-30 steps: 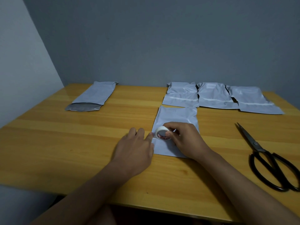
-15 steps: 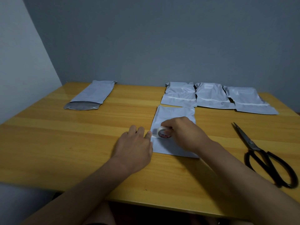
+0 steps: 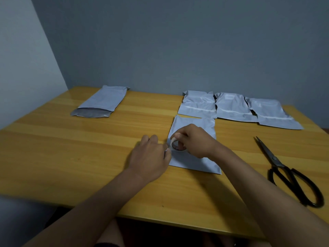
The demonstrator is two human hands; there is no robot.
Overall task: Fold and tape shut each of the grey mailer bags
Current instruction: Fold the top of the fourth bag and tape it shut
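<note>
Head camera view, looking down at a wooden table (image 3: 71, 157) against a grey wall. At the centre of the frame lies a folded grey mailer bag (image 3: 194, 161), flat on the table. The right hand (image 3: 194, 141) rests on top of it, fingers curled around a small roll of white tape (image 3: 177, 144) that stands on edge at the bag's left side. The left hand (image 3: 149, 155) lies palm down just left of the bag, its fingertips at the bag's left edge beside the roll; whether they pinch the loose tape end is too small to tell. Just above the centre bag, toward the upper right, three folded bags (image 3: 233, 109) sit side by side in a row, each crossed by a pale strip. At upper left, well apart, an unfolded bag (image 3: 103, 102) lies with its dark flap open. Black scissors (image 3: 284, 170) lie closed at the right edge.
</note>
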